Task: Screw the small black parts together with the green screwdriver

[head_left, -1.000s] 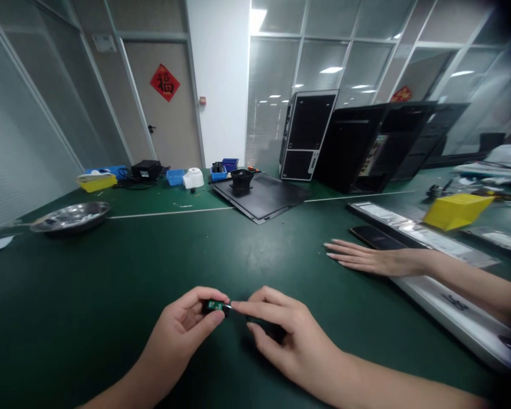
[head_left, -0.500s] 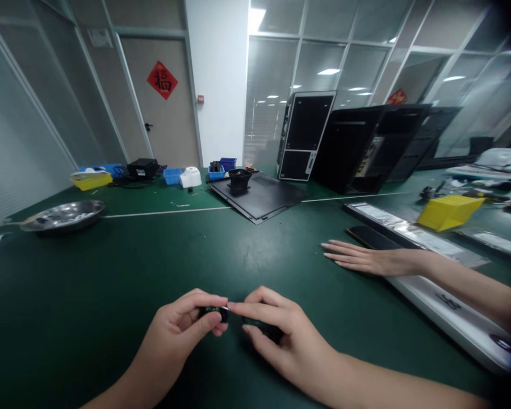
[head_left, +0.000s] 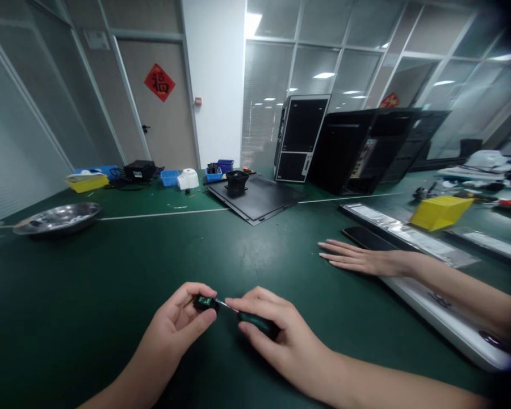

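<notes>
My left hand (head_left: 179, 326) pinches a small black part with a green face (head_left: 205, 302) between thumb and fingers, just above the green table (head_left: 111, 272). My right hand (head_left: 276, 335) is closed round a small screwdriver (head_left: 249, 320) with a dark handle. Its thin metal shaft points left and its tip meets the small part. Both hands are near the table's front edge.
Another person's hand (head_left: 357, 258) lies flat on the table at the right, beside a dark phone (head_left: 366, 237) and long silver panels (head_left: 409, 234). A metal bowl (head_left: 57, 217) sits far left, a black panel (head_left: 258, 197) and computer cases (head_left: 302, 139) at the back, a yellow box (head_left: 438, 211) right.
My right hand has drawn back a little, so the screwdriver's shaft and handle now show. My left hand turned the small part. The other person's hand has stayed flat.
</notes>
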Available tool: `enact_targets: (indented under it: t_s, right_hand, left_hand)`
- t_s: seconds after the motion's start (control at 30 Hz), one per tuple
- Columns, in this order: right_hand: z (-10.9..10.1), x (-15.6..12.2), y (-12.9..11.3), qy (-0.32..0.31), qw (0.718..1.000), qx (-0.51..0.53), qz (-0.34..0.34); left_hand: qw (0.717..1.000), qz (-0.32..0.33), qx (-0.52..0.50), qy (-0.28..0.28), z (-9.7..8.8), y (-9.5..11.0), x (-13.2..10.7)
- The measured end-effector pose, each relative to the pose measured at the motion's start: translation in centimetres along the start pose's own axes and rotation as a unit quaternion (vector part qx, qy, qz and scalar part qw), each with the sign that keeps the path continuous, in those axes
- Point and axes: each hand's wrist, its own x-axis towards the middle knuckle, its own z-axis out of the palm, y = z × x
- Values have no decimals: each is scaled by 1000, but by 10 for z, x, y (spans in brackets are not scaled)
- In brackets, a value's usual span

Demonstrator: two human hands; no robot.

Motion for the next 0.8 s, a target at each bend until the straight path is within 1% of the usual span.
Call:
enact_targets:
  t_s: [0.1,0.2,0.3,0.43,0.53,0.7,0.8]
  right_hand:
    - [0,0,0,-7,1000,1,0]
    - [-1,0,0,-16,1000,4,-2]
    - [-1,0,-1,-20,1000,7,-7]
    - [-1,0,-1,-17,1000,10,-9]
    - [-1,0,0,-9,1000,14,-15]
    - [0,1,1,-10,1000,11,-5]
    - [0,0,1,-9,1000,10,-4]
  left_hand:
    - [1000,-6,-12,-16,0,-2,-1]
    - [1000,-10,-1,-1,2,0,-1]
    - [1000,-5,-25,12,5,3,0]
    - [999,0,-51,-10,6,3,0]
    - [999,-12,-42,-14,5,0,0]
    - [998,-50,-42,-9,2,-3,-1]
    - [998,-58,11,-14,1,-1,-2]
